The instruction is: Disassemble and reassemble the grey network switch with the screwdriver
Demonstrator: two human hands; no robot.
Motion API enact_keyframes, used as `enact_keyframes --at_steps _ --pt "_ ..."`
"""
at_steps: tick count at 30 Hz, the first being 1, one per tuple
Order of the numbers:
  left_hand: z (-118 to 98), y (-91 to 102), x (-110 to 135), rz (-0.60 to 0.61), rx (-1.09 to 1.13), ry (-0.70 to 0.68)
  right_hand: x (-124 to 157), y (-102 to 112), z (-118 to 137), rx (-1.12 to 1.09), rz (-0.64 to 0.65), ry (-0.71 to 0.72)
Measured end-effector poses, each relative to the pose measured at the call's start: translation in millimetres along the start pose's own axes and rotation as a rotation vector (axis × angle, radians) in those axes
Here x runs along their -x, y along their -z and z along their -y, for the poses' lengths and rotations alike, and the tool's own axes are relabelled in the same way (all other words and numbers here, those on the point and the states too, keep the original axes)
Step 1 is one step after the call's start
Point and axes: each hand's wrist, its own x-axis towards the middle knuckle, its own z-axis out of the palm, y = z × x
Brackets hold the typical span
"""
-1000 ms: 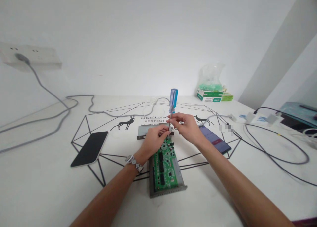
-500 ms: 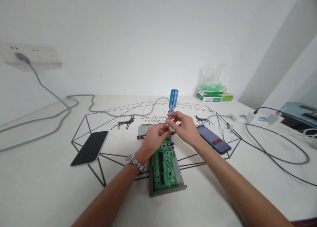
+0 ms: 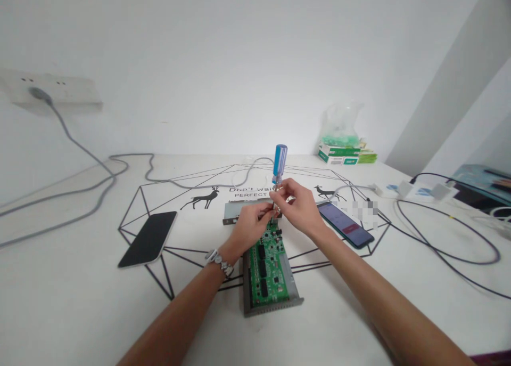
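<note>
A screwdriver with a blue see-through handle stands nearly upright, tip down, at the far end of a green circuit board. My right hand is closed, thumb and fingers pinching the screwdriver's shaft just under the handle. Lower on the shaft, by the tip, my left hand is closed with its fingertips pinched together; what lies between them is too small to make out. The board sits in a grey metal tray. Behind my left hand lies a flat grey metal cover, partly hidden.
A dark-screened phone lies at left, a lit phone at right. Black cable loops beside a white power strip. Grey cable runs from the wall socket. Small boxes stand at the back right.
The view has shifted slightly. Both hands stay at the board's far end, and the screwdriver remains upright, its handle turned a little. My left fingers have shifted slightly around the shaft.
</note>
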Motion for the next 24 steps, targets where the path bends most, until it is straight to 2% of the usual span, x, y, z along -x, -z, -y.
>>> enact_keyframes --at_steps 4,9,14,16,21,24 --pt "-3 0.4 1 0.002 0.047 0.005 -7 8 1 -0.125 0.101 -0.033" --pt "-6 1.2 2 0.003 0.043 0.02 -21 23 10 -0.092 0.209 0.001" --pt "-2 3.3 3 0.029 -0.001 0.028 -34 31 13 -0.179 0.365 -0.003" --pt "-1 3.8 3 0.031 -0.018 0.028 -38 31 11 -0.146 0.353 0.033" --pt "-1 2.4 3 0.031 0.033 0.03 -37 25 10 0.041 0.19 0.127" --pt "-2 1.3 3 0.024 0.044 0.028 -32 21 10 0.077 0.13 0.155"
